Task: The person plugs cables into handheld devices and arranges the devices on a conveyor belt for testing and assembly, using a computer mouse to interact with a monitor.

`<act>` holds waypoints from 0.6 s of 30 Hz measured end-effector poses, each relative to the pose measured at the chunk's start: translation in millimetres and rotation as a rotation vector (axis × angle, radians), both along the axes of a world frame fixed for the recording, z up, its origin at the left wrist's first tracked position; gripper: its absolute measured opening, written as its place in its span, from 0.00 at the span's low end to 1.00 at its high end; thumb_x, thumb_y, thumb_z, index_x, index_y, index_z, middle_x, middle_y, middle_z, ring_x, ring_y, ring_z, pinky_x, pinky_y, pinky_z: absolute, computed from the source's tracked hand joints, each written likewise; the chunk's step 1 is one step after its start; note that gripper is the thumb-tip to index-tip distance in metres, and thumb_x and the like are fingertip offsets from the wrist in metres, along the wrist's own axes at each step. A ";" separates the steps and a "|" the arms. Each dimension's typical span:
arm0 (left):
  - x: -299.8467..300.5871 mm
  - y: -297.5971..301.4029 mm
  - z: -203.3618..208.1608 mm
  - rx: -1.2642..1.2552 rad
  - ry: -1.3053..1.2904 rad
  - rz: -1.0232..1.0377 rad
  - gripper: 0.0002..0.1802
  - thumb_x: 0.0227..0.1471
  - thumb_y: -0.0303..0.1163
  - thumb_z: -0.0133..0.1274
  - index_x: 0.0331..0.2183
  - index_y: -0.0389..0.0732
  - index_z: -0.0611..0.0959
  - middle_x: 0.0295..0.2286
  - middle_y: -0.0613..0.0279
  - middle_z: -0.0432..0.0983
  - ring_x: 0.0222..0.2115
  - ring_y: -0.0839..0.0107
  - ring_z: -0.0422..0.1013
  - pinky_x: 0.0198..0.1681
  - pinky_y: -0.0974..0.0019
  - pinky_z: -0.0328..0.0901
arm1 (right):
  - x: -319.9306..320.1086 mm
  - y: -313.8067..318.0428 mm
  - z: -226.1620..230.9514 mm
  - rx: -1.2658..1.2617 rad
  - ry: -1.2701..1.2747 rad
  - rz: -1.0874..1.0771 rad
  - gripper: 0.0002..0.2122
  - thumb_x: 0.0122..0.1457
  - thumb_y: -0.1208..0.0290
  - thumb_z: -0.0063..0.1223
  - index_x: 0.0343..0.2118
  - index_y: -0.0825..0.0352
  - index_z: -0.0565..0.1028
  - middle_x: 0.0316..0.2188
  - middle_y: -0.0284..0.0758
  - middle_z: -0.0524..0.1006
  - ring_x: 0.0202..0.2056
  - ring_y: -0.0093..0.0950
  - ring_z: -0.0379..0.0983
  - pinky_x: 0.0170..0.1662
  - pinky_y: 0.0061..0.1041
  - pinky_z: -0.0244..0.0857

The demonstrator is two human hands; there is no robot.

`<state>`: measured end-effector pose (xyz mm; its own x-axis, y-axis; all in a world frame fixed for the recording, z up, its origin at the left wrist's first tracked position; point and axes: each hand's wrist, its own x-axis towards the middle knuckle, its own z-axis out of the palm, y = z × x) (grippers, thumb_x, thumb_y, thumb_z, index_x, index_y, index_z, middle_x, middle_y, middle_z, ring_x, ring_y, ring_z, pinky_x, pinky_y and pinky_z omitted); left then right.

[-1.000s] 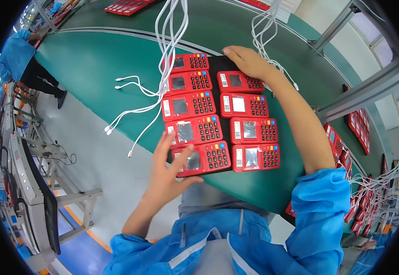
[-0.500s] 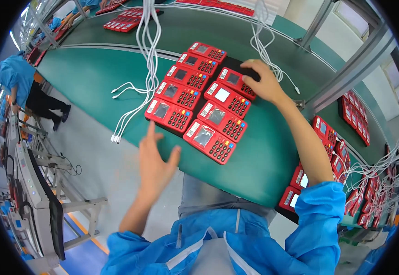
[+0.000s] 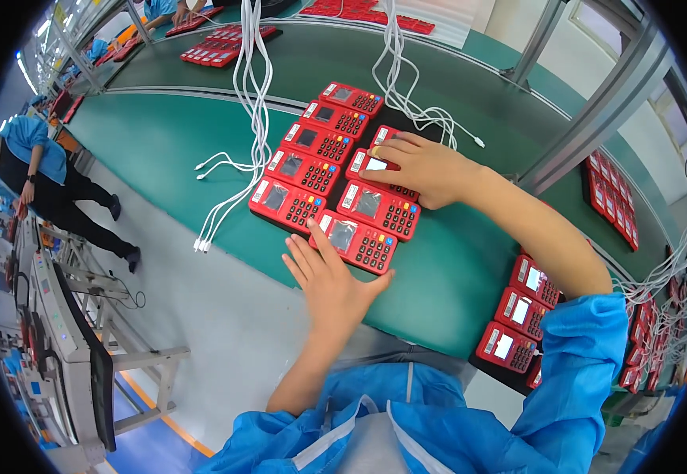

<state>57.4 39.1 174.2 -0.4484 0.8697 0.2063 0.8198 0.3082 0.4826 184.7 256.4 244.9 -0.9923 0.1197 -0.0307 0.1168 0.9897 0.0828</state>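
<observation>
At the near edge of the green conveyor belt [image 3: 162,150]: we stand over a batch of red handheld payment terminals [image 3: 324,178] laid in two rows on a dark tray [image 3: 426,126], the whole set skewed to the belt edge.
Left hand [image 3: 332,280]: ours lies flat, fingers spread apart and gripping nothing, fingertips on the nearest terminal [image 3: 357,242] at the corner of the batch, thumb against its near side.
Right hand [image 3: 418,170]: ours rests palm down over the far end of the right row, fingers loosely spread, covering part of a terminal with a lit screen [image 3: 375,164]; we cannot tell whether it pinches anything under the palm.
Where the terminals lie: touching one another side by side, the nearest one just beside the belt's front edge.
Nearby: white charging cables [image 3: 253,95] hang down over the belt left of the batch, more white cables [image 3: 407,107] just behind the right hand; further red terminals [image 3: 517,316] sit on a tray at our right; a person in blue [image 3: 39,170] stands on the floor to the left.
Risk, as we judge it: an uneven push from either hand could slide the nearest terminal off the belt edge, or twist the rows out of line; the loose cable ends could snag on a unit.
</observation>
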 end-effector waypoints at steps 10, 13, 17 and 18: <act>-57.7 23.3 -9.5 0.071 0.006 -0.172 0.72 0.26 0.49 0.71 0.62 0.33 0.44 0.58 0.29 0.48 0.61 0.36 0.43 0.64 0.44 0.40 | 14.7 20.9 8.2 0.158 0.067 0.148 0.27 0.45 0.72 0.58 0.52 0.63 0.69 0.51 0.37 0.71 0.52 0.37 0.68 0.55 0.31 0.65; -98.3 46.2 -8.2 0.059 -0.049 -0.328 0.71 0.26 0.45 0.72 0.63 0.39 0.44 0.60 0.34 0.47 0.62 0.37 0.42 0.64 0.45 0.41 | 25.1 18.4 43.4 -0.155 0.182 -0.146 0.19 0.47 0.73 0.56 0.46 0.63 0.72 0.42 0.39 0.75 0.45 0.38 0.72 0.48 0.35 0.67; -142.2 98.0 -3.9 0.142 -0.159 -0.528 0.70 0.22 0.42 0.73 0.63 0.38 0.50 0.58 0.38 0.53 0.60 0.43 0.51 0.63 0.50 0.47 | 84.9 10.0 59.0 -0.263 0.552 -0.254 0.15 0.53 0.75 0.50 0.46 0.67 0.71 0.40 0.39 0.77 0.39 0.39 0.74 0.44 0.33 0.68; -152.1 111.5 -0.5 0.158 -0.229 -0.567 0.70 0.20 0.41 0.73 0.63 0.40 0.51 0.57 0.39 0.56 0.59 0.46 0.55 0.63 0.52 0.47 | 101.2 3.2 62.4 -0.242 0.637 -0.276 0.16 0.53 0.76 0.50 0.46 0.68 0.71 0.41 0.39 0.77 0.40 0.38 0.75 0.44 0.32 0.68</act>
